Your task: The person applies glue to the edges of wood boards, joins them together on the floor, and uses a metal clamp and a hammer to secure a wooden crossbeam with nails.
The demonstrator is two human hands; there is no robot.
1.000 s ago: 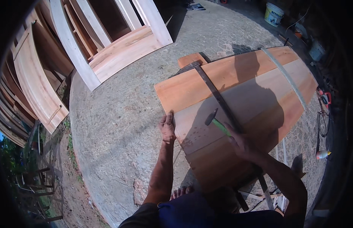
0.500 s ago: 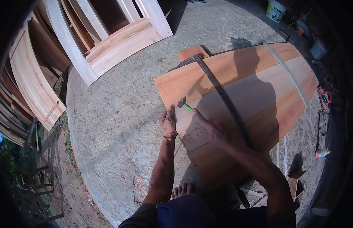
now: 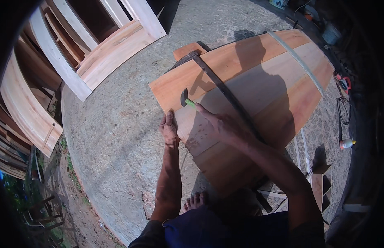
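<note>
A wide panel of several edge-joined boards (image 3: 258, 93) lies before me, crossed by a dark metal bar clamp (image 3: 225, 91) and a pale grey bar clamp (image 3: 297, 56). My left hand (image 3: 169, 129) grips the panel's left end, thumb on the upper face near a seam, its other fingers partly hidden at the edge. Over the boards, my right hand (image 3: 220, 126) is closed round the green handle of a hammer (image 3: 184, 97). The hammer's dark head hangs just beyond my left thumb, apart from the wood as far as its separate shadow shows.
Wooden frames (image 3: 113, 53) and curved-looking panels (image 3: 28, 103) stand at the left. At the right lie a red power tool (image 3: 344, 83) with its cord and a white bottle (image 3: 347, 143). Buckets (image 3: 331, 34) stand far right. My bare foot (image 3: 195, 201) is close to the panel's near end.
The view has shifted, so panel and hands appear farther left. The hammer head has turned more upright and sits slightly higher over the boards. My left hand keeps its place on the edge.
</note>
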